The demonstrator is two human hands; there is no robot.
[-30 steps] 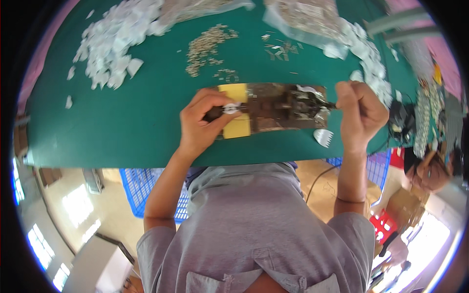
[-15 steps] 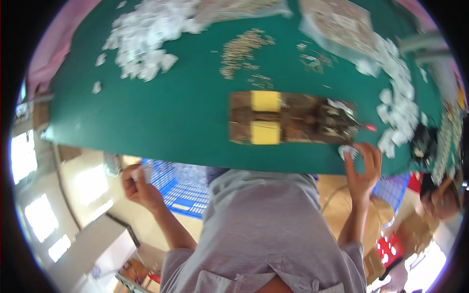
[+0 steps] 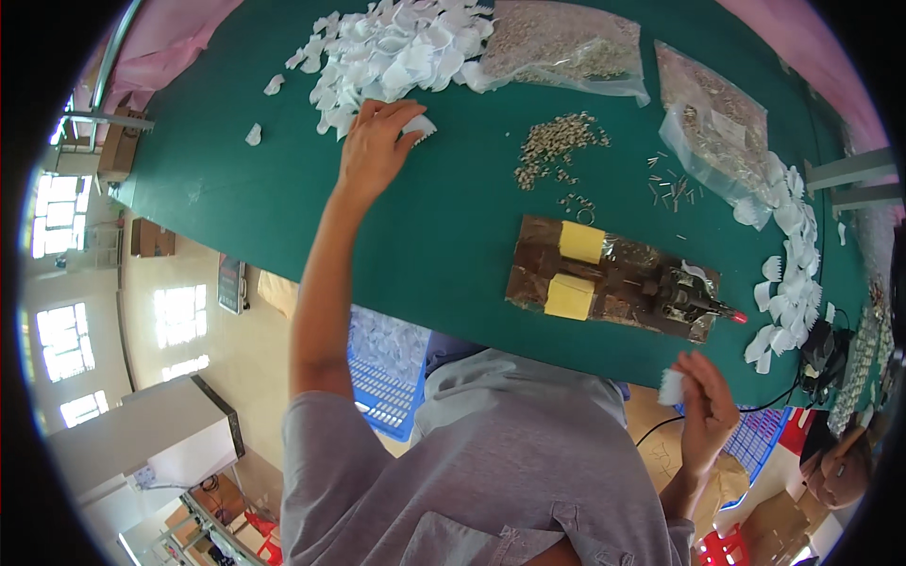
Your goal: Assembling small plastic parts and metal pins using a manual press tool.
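My left hand [image 3: 373, 151] reaches out to the near edge of a heap of white toothed plastic clip halves [image 3: 406, 42]. Its thumb and fingers close round one clip half [image 3: 422, 128], whose toothed edge shows. My right hand [image 3: 706, 406] is just off the table's near edge at the right, pinching another white toothed clip half [image 3: 672, 388]. Between the hands lies a brown wooden jig [image 3: 618, 274] with two yellow pads [image 3: 570, 297] and a dark metal mechanism [image 3: 687, 294] ending in a red tip.
Small metal springs [image 3: 557, 146] lie in a loose pile beyond the jig, with thin pins [image 3: 672, 191] beside them. Two clear bags [image 3: 566, 47] of small parts rest at the back. More white clip halves [image 3: 793, 255] line the right side. A blue crate [image 3: 385, 396] stands below the table.
My left hand has gone from beside the table's near edge out to the white heap. My right hand has drawn back from the table, lifting its clip half. The view has shifted.
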